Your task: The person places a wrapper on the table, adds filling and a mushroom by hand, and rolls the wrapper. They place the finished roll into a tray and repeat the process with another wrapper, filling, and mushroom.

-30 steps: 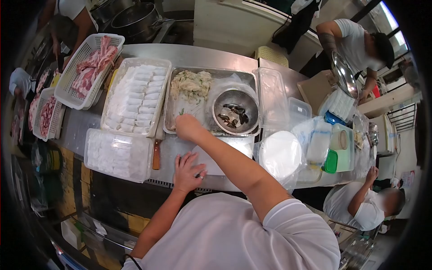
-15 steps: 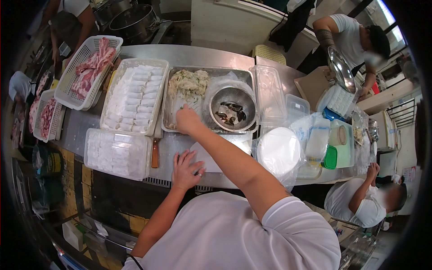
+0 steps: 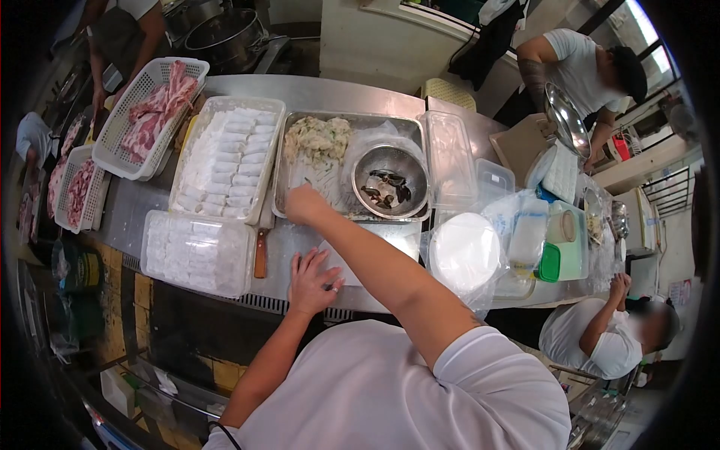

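Observation:
My right hand (image 3: pixel 304 204) is over the lower left part of a metal tray (image 3: pixel 352 115), its fingers curled down and hidden from view. In that tray lie a pale minced mixture (image 3: pixel 318 138) and a steel bowl (image 3: pixel 358 161) with dark pieces inside. My left hand (image 3: pixel 312 281) rests on the steel table, fingers spread, beside a white sheet (image 3: pixel 339 264). White rolls (image 3: pixel 223 166) fill a clear container left of the tray. A closed container (image 3: pixel 196 253) stands below it, next to a knife with a wooden handle (image 3: pixel 260 255).
Baskets of raw meat (image 3: pixel 150 139) stand at the left. At the right are lidded clear boxes (image 3: pixel 451 157), a plastic-wrapped white round stack (image 3: pixel 465 251) and a green lid (image 3: pixel 550 262). Co-workers (image 3: pixel 574 71) stand at the upper right, lower right and upper left.
My right hand has shifted slightly down and left within the tray. My left hand has hardly moved. The upper right co-worker's arm and metal lid have changed position a little.

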{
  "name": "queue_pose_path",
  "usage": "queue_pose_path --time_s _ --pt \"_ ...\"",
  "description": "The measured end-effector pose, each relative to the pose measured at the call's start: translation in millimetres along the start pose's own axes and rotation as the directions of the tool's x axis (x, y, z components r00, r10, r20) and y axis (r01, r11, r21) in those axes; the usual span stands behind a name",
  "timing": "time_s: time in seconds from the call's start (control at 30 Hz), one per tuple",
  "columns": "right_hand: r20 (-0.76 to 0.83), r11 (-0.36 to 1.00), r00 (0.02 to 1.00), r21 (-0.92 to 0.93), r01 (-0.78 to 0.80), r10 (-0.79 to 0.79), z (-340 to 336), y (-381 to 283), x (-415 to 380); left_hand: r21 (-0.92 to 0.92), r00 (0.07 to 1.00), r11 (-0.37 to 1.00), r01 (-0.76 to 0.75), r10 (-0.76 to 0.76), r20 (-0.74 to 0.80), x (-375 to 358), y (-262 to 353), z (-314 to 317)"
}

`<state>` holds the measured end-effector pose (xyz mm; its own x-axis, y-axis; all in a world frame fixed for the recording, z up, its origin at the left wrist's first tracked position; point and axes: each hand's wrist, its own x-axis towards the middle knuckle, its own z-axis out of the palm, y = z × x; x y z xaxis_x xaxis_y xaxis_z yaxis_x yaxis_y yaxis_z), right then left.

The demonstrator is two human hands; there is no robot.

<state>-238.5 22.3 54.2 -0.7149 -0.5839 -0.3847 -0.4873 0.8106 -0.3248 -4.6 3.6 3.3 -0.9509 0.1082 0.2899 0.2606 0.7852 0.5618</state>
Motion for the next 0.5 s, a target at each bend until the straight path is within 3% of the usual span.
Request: queue_pose_path --time_s 0.03,0.13,0.33,0.43,0.5 --pt "0.047 0.999 0.999 0.026 0.024 -0.025 -3 -1 2 0.001 1.000 1.000 0.000 0.000 0.002 0 0 0" --pt "-0.012 0.997 1.000 0.069 -0.022 0.023 -11 -9 -5 0.001 1.000 1.000 0.003 -0.003 0.006 -1 -1 0" --pt "0.005 0.988 0.990 0.067 0.140 -0.141 -3 -1 16 -0.016 1.000 1.000 0.004 -0.004 0.010 -1 -1 -2" --pt "-0.006 0.991 0.994 0.071 0.110 -0.110 -1 -1 14 -0.020 1.000 1.000 0.009 -0.009 0.012 1 -1 -1" --pt "-0.022 0.969 0.983 0.163 0.186 -0.185 -9 5 11 -0.036 1.000 0.999 0.014 -0.013 0.010 -1 -2 -1"
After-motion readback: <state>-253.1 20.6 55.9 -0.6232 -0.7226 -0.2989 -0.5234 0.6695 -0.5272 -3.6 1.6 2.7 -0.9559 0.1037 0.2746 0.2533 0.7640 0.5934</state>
